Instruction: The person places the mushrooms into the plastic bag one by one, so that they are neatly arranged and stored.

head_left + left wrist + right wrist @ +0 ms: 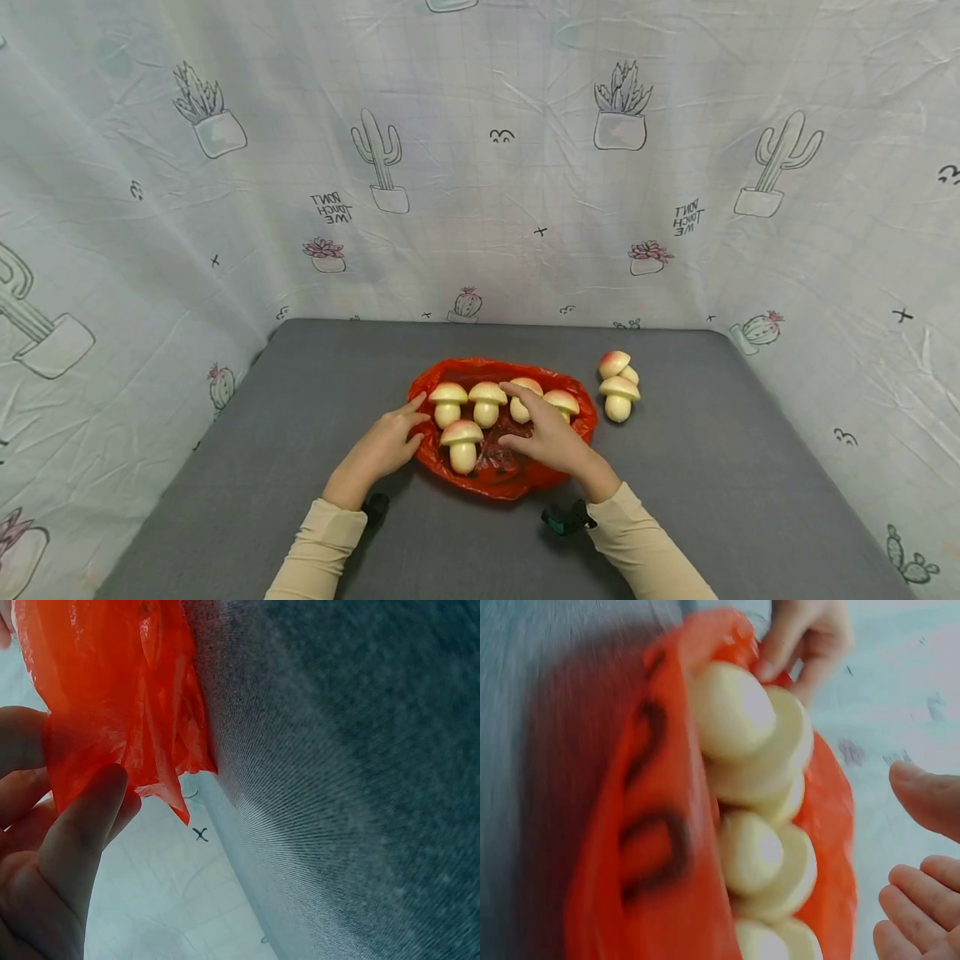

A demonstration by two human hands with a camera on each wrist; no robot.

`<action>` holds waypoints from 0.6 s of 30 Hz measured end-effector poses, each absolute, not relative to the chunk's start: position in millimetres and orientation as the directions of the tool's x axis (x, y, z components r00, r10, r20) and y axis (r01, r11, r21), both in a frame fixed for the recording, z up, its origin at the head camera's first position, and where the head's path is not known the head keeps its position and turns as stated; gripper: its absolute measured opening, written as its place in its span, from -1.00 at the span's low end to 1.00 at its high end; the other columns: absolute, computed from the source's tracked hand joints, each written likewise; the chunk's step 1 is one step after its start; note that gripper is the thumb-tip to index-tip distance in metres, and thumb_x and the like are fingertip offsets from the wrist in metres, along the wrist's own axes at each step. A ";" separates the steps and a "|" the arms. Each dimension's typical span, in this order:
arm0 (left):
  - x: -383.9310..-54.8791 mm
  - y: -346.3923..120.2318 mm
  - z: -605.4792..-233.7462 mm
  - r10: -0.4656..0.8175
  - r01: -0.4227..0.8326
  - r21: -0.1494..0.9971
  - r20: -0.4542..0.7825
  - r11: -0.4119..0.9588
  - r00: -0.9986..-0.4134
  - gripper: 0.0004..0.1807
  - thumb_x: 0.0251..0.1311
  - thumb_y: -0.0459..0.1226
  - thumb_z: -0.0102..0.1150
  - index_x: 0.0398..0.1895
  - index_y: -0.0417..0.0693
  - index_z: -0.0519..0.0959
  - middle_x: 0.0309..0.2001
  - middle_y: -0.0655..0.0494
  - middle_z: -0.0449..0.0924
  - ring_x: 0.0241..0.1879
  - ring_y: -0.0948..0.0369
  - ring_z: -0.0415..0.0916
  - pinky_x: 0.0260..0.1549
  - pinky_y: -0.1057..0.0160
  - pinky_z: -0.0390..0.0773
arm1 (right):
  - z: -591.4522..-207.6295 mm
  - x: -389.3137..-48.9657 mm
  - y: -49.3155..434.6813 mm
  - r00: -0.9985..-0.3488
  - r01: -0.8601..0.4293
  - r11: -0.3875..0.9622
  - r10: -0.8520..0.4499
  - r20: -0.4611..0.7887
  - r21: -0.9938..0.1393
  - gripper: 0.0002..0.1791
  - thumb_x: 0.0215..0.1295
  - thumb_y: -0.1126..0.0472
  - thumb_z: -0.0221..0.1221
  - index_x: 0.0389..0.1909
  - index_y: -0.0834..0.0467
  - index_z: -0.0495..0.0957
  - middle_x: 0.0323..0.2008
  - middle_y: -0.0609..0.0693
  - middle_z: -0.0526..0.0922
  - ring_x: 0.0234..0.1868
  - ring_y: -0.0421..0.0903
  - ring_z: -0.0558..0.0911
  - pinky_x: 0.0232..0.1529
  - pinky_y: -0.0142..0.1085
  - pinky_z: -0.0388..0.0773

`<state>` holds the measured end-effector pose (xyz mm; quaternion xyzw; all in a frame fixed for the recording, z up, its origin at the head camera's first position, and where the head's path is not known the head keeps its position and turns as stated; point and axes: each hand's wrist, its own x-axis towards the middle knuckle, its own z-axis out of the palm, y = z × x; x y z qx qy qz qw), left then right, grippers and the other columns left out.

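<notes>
A red plastic bag (pixel 517 485) lies opened out on the table, holding several toy mushrooms with cream stems and pale yellow caps tinged pink. One mushroom (pixel 462 454) sits at the front left inside it; the others form a row behind. My left hand (pixel 384 443) pinches the bag's left edge between thumb and fingers, as the left wrist view shows with the red film (pixel 97 712). Over the bag's right part hovers my right hand (pixel 553 440), fingers spread and holding nothing. In the right wrist view its fingers (pixel 922 907) are apart from the mushrooms.
Right of the bag, two more mushrooms lie on the grey table (pixel 712 467): a front one (pixel 619 398) and, touching it, a rear one (pixel 615 364) tipped over. A pale curtain (pixel 495 183) with cactus drawings surrounds the table's back and sides.
</notes>
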<state>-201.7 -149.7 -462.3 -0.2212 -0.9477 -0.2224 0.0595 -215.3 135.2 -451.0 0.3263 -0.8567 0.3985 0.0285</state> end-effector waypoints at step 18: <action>-202.4 -149.3 -463.0 0.401 0.459 0.388 0.225 0.799 -0.888 -0.68 0.11 -0.44 0.21 -0.03 -0.36 0.61 0.30 -0.27 0.33 0.09 -0.11 0.50 0.05 0.00 0.50 | -440.1 -230.5 223.8 -0.846 -0.533 0.528 -0.305 0.438 -0.661 -0.20 0.12 0.31 0.32 0.36 0.30 0.18 0.32 0.27 0.30 0.32 0.29 0.29 0.18 0.22 0.31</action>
